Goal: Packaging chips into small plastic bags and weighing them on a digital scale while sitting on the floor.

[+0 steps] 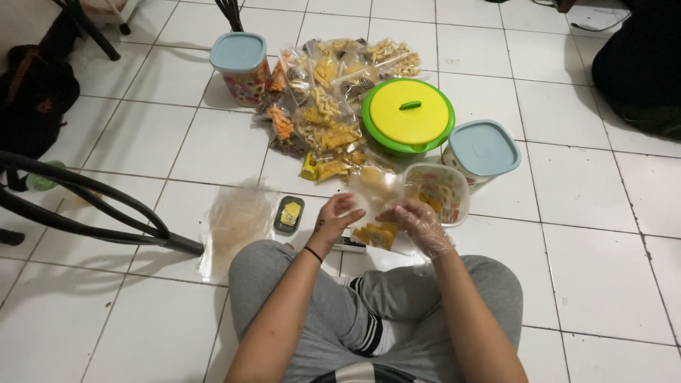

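Two hands meet over a small clear bag, and much of what passes between them is hard to read: the bag is thin and see-through, its edges fade into the white floor, and the yellow snacks low in it show only as a blurred patch. The left hand is bare with a dark band at the wrist; its fingers curl in and pinch the bag's left side. The right hand wears a clear plastic glove and closes on the bag's right side, though the glove's folds hide exactly where the fingertips press. Both forearms rise from the bottom edge over crossed legs in grey trousers, elbows cut off by the frame. A dark flat object under the hands is mostly covered, and I cannot tell what it is. Just behind the right hand stands an open tub with a coloured pattern, touching or nearly touching the bag. Left of the hands lie a small tin and a stack of empty bags. Farther off sit a heap of filled snack bags, a green bowl with a yellow lid, and two tubs with blue lids. Black chair legs cross the left side, partly out of view.
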